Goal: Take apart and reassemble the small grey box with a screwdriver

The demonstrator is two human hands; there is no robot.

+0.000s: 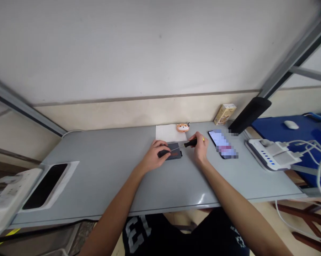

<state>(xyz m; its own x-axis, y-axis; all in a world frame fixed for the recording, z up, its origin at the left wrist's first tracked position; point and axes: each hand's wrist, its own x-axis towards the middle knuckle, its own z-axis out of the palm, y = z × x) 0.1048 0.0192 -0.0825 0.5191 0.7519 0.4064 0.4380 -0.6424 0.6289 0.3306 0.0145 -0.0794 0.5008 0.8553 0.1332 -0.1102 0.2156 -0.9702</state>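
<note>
Stretching widest, the grey desk [101, 153] runs beneath the left hand [155, 156], fingers curled in, and the right hand [201, 146], fingers closed. Between them lies a dark box [176, 154], crossed by the right hand's black-handled screwdriver [190, 143]; the left pinches a small black piece [163, 153]

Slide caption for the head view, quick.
Left hand at a dark box, right hand holding a screwdriver over it, on a grey table.

The right hand [201, 146] grips a screwdriver [191, 143], its shaft over a dark box [176, 154] on the grey surface [104, 156]; the left hand [155, 156] is at the box's left side.
</note>
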